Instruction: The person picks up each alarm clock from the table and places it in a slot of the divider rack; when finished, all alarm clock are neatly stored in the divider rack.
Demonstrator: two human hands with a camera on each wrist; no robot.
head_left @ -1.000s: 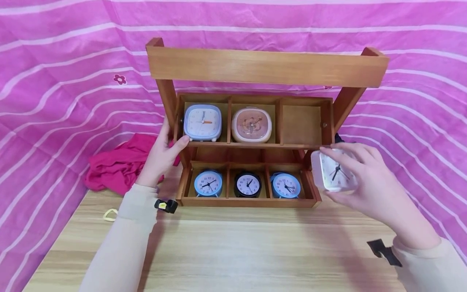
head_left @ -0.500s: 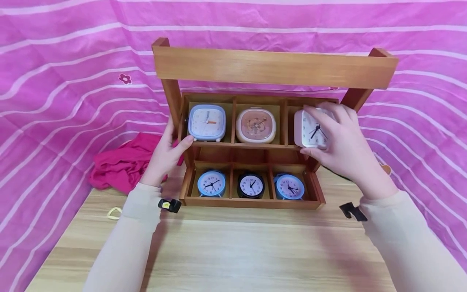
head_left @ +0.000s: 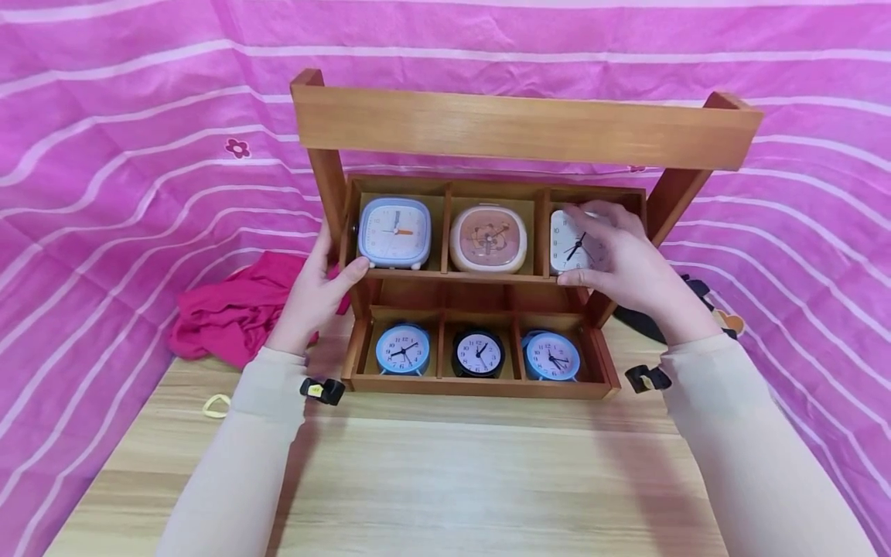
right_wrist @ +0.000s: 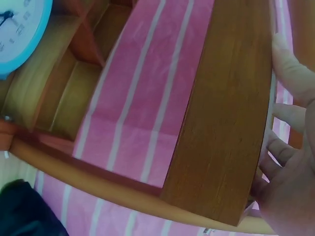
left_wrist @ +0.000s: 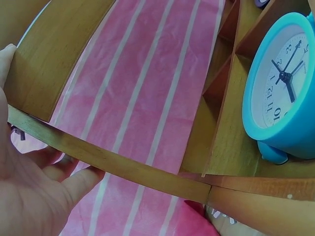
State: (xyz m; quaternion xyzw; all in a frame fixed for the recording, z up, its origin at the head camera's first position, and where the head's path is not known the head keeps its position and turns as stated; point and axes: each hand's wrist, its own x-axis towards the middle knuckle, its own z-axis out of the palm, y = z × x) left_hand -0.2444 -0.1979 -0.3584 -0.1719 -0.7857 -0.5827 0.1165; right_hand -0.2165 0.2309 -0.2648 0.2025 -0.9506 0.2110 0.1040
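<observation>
A wooden two-tier rack (head_left: 522,128) stands on the table, three compartments per tier. My left hand (head_left: 313,294) holds its left side, thumb by the upper tier's front edge; in the left wrist view the fingers (left_wrist: 81,184) lie behind the side post. My right hand (head_left: 619,259) grips a white square alarm clock (head_left: 565,240) inside the upper right compartment, covering its right part. Beside it sit a pink bear-faced clock (head_left: 489,240) and a blue-rimmed square clock (head_left: 394,234). Below are a round blue clock (head_left: 403,350), a black one (head_left: 478,354) and another blue one (head_left: 552,356).
Crumpled magenta cloth (head_left: 233,309) lies left of the rack, with a small yellow loop (head_left: 216,405) in front of it. A dark item (head_left: 643,323) lies at the right, partly behind my right wrist. Pink striped fabric (head_left: 487,31) surrounds the wooden table (head_left: 459,480).
My right hand has carried the white alarm clock from right of the rack up into the upper right compartment, then leftward within it. My left hand stays on the rack.
</observation>
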